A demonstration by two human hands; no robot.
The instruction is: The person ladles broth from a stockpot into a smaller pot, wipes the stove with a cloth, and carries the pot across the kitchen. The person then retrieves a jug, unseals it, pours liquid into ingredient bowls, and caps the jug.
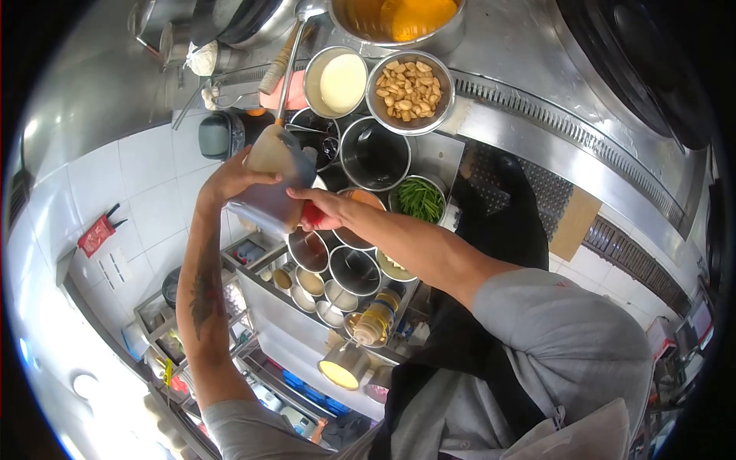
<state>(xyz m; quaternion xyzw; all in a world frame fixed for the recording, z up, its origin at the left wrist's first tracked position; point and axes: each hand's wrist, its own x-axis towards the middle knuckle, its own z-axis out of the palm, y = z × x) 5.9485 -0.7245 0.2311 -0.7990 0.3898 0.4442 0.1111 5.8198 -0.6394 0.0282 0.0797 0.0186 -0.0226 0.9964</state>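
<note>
I wear a grey short-sleeved top [567, 326] with soft creases and loose sleeves, black cloth [452, 360] crossing its front like an apron, and a dark tattoo [205, 295] with feathery, leaf-like shapes inked along my bare left forearm [203, 253].

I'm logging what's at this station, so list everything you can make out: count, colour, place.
Plastic container: one, translucent, centre left
Brown pieces: many, brown, in a steel bowl, top centre
Pale liquid: one bowlful, cream, left of the brown pieces
Orange food: one potful, orange, top edge
Green vegetables: uncounted, green, below the brown pieces
Bottle: one, mostly yellow, lower centre
Wall tiles: many, white, left
Other pots and small containers: several, crowded, uncounted
Sleeves: two, grey, bottom and right
Left hand: one, bare, holding the container
Right hand: one, bare, container's right side
</note>
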